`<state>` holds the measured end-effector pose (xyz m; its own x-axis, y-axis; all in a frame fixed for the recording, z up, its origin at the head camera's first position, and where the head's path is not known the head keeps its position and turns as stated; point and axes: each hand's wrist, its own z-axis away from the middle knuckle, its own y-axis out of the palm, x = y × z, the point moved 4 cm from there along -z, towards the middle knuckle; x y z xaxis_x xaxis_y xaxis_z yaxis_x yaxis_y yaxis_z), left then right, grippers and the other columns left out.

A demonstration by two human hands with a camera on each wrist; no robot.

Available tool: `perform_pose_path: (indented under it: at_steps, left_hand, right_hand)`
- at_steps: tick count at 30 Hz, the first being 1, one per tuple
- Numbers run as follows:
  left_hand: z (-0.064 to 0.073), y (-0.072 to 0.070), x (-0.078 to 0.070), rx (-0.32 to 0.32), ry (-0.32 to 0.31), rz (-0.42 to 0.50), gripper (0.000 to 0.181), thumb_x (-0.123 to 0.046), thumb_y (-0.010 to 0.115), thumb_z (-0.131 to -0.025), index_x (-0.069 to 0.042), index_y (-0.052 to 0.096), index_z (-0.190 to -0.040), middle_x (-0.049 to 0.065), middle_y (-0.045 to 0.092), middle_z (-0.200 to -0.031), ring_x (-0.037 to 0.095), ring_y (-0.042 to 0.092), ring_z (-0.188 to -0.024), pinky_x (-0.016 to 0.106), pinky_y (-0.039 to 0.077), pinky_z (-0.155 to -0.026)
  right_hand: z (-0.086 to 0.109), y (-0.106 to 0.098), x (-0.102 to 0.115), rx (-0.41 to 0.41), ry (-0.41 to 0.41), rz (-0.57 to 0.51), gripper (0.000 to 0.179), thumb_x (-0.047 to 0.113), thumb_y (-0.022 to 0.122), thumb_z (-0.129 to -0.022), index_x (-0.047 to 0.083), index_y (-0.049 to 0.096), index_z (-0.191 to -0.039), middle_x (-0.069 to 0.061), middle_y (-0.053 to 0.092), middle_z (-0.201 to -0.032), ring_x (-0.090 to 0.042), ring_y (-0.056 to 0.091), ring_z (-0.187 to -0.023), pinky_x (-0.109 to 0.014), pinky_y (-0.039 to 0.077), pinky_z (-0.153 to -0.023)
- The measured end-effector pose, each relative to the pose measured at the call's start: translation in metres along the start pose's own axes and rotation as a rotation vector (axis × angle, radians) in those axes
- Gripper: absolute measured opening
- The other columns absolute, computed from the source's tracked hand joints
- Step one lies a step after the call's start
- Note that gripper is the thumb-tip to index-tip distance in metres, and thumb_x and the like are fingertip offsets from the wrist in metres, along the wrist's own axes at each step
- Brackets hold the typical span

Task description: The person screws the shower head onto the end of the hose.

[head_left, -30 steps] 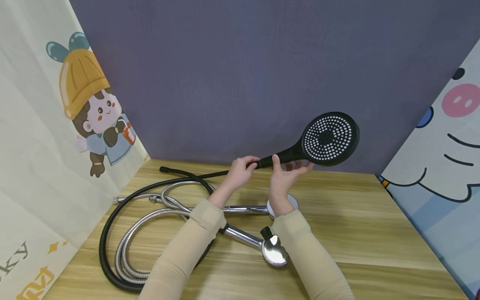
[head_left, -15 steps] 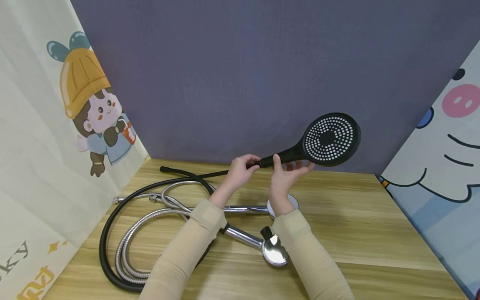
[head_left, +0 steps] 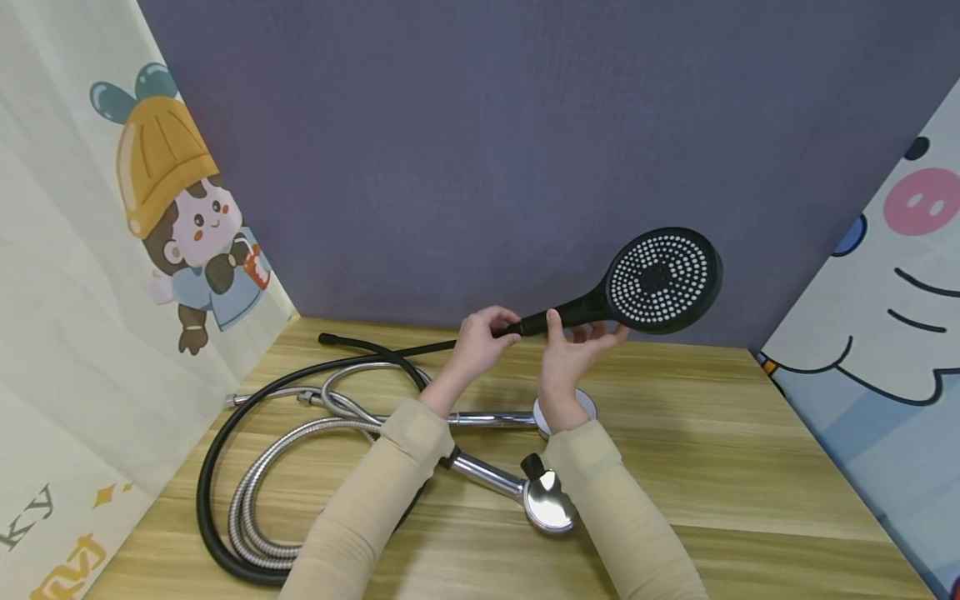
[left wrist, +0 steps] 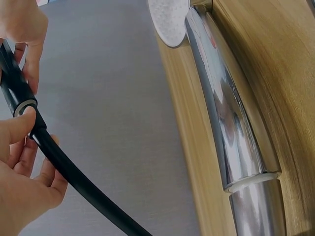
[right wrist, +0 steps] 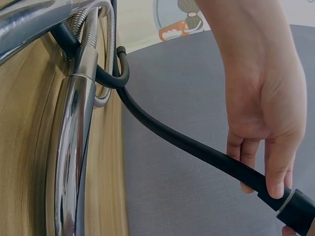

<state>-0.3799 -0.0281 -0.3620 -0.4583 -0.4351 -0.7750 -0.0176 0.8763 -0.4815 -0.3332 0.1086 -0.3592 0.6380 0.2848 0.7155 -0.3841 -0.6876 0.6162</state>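
A black shower head [head_left: 662,281] with pale nozzle dots is held up off the table, tilted with its face toward me. My right hand [head_left: 570,358] grips its handle, thumb in front and fingers behind. Where the black hose [left wrist: 86,191] meets the handle's end, my left hand [head_left: 480,342] pinches the hose's connector [right wrist: 271,197] between thumb and fingers. In the left wrist view a light ring shows at this joint. Whether the threads are engaged is hidden.
On the wooden table [head_left: 720,467] lie two chrome shower heads, one face up [head_left: 585,405] and one showing its shiny back [head_left: 550,502]. Coiled metal hoses [head_left: 251,508] lie at the left, crossed by the black hose. A grey-purple wall [head_left: 450,167] stands behind.
The shower head's face has dipped very slightly. Both hands keep their places at the handle and the connector.
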Motion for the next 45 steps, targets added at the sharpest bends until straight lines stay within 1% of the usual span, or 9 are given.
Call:
perform_pose_path:
  at_steps: [5, 10, 13, 17, 19, 22, 26, 37, 45]
  left_hand:
    - [0.000, 0.000, 0.000, -0.019, 0.001, 0.004, 0.021, -0.010, 0.075, -0.080, -0.011, 0.067, -0.099, 0.006, 0.069, -0.097, 0.016, 0.065, -0.086, 0.028, 0.054, -0.073]
    - [0.001, 0.000, 0.000, 0.006, 0.018, -0.008, 0.025, -0.011, 0.073, -0.082, -0.011, 0.067, -0.106, 0.005, 0.068, -0.103, 0.017, 0.065, -0.091, 0.029, 0.054, -0.077]
    - [0.001, -0.001, -0.002, 0.034, 0.038, -0.021, 0.028, -0.014, 0.067, -0.088, -0.011, 0.064, -0.115, 0.004, 0.067, -0.111, 0.017, 0.063, -0.095, 0.031, 0.052, -0.081]
    - [0.002, -0.001, -0.003, 0.082, 0.015, -0.021, 0.029, -0.016, 0.055, -0.096, -0.012, 0.061, -0.124, 0.004, 0.065, -0.119, 0.016, 0.061, -0.101, 0.031, 0.051, -0.082]
    - [0.002, 0.000, -0.001, 0.108, -0.005, -0.032, 0.030, -0.017, 0.051, -0.098, -0.012, 0.060, -0.126, 0.005, 0.064, -0.120, 0.015, 0.061, -0.098, 0.030, 0.051, -0.080]
    - [0.003, 0.002, 0.001, 0.131, -0.013, -0.064, 0.030, -0.018, 0.048, -0.099, -0.011, 0.060, -0.126, 0.007, 0.065, -0.117, 0.016, 0.060, -0.085, 0.030, 0.049, -0.076]
    - [0.002, 0.002, 0.000, 0.132, -0.005, -0.090, 0.030, -0.017, 0.048, -0.099, -0.007, 0.060, -0.125, 0.010, 0.066, -0.115, 0.018, 0.056, -0.076, 0.031, 0.047, -0.073]
    - [-0.001, 0.004, 0.000, 0.106, -0.013, -0.077, 0.026, -0.016, 0.055, -0.096, -0.008, 0.064, -0.119, 0.008, 0.067, -0.112, 0.017, 0.064, -0.094, 0.028, 0.052, -0.077]
    - [-0.001, 0.003, 0.000, 0.097, -0.023, -0.057, 0.024, -0.015, 0.058, -0.093, -0.008, 0.065, -0.115, 0.006, 0.068, -0.108, 0.015, 0.064, -0.089, 0.026, 0.052, -0.073]
  right_hand:
    - [0.004, 0.004, 0.010, 0.007, 0.019, -0.005, 0.096, -0.004, 0.069, -0.081, 0.022, 0.004, -0.147, -0.010, 0.043, -0.119, -0.025, 0.049, -0.097, -0.031, 0.050, -0.079]
    - [0.004, 0.004, 0.010, 0.004, 0.023, -0.008, 0.096, -0.005, 0.069, -0.081, 0.023, 0.004, -0.147, -0.010, 0.043, -0.120, -0.025, 0.049, -0.097, -0.031, 0.050, -0.079]
    - [0.001, 0.003, 0.004, 0.005, 0.014, -0.008, 0.096, -0.001, 0.070, -0.081, 0.026, 0.005, -0.147, -0.010, 0.043, -0.121, -0.025, 0.048, -0.097, -0.032, 0.049, -0.080]
    - [0.000, 0.002, -0.002, 0.010, 0.005, 0.003, 0.096, 0.004, 0.071, -0.081, 0.030, 0.005, -0.146, -0.009, 0.042, -0.123, -0.024, 0.048, -0.099, -0.032, 0.048, -0.081]
    - [0.000, 0.001, -0.004, 0.006, 0.003, 0.009, 0.096, 0.005, 0.071, -0.082, 0.031, 0.006, -0.146, -0.008, 0.042, -0.123, -0.025, 0.048, -0.098, -0.032, 0.048, -0.081]
    - [0.001, -0.001, -0.006, 0.003, 0.004, 0.012, 0.095, 0.005, 0.071, -0.082, 0.030, 0.006, -0.146, -0.008, 0.043, -0.122, -0.024, 0.048, -0.098, -0.031, 0.047, -0.081]
    - [0.001, -0.001, -0.005, 0.005, -0.002, 0.010, 0.094, 0.006, 0.071, -0.082, 0.030, 0.006, -0.146, -0.008, 0.043, -0.122, -0.025, 0.048, -0.098, -0.032, 0.047, -0.081]
    - [-0.001, -0.002, -0.005, -0.001, -0.008, 0.008, 0.096, 0.004, 0.071, -0.081, 0.029, 0.006, -0.146, -0.009, 0.043, -0.121, -0.025, 0.048, -0.097, -0.032, 0.049, -0.079]
    - [-0.001, -0.003, -0.007, 0.001, 0.013, -0.026, 0.097, 0.003, 0.071, -0.081, 0.033, 0.005, -0.146, -0.009, 0.043, -0.119, -0.025, 0.049, -0.096, -0.034, 0.052, -0.079]
